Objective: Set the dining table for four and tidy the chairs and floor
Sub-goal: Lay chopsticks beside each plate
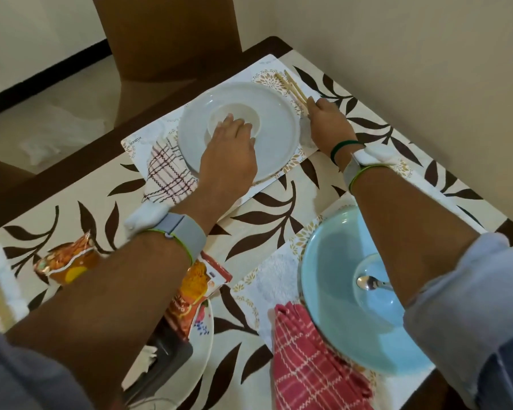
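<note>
- Chopsticks [290,84]: a pale wooden pair lying side by side on the far placemat [264,65], just right of the white plate [282,119]. Their tips point to the far left.
- Right hand [328,119]: grasps the near ends of the chopsticks, fingers curled round them. The wrist carries a green bangle [339,147] and a grey wristband [349,170].
- Left hand [228,146]: released and gripping nothing, with its fingers laid straight over the small white bowl [251,112].
- Small white bowl: sits in the middle of the white plate.
- White plate: round and plain, centred on the far placemat.
- Far placemat: white with a beige flower print. It has small writing at its left corner, too small to read.
- White checked napkin [168,170]: has dark red lines and is tucked under the plate's left rim.
- Near right setting: a pale blue plate [332,329] holding a bowl with a metal spoon [367,283] in it, and a red checked napkin [308,368] at the plate's left.
- Orange snack packets [68,263]: at near left, their print blurred.
- Table [264,211]: covered in a cream cloth with brown leaves.
- Brown chair [169,34]: stands at the far side.
</note>
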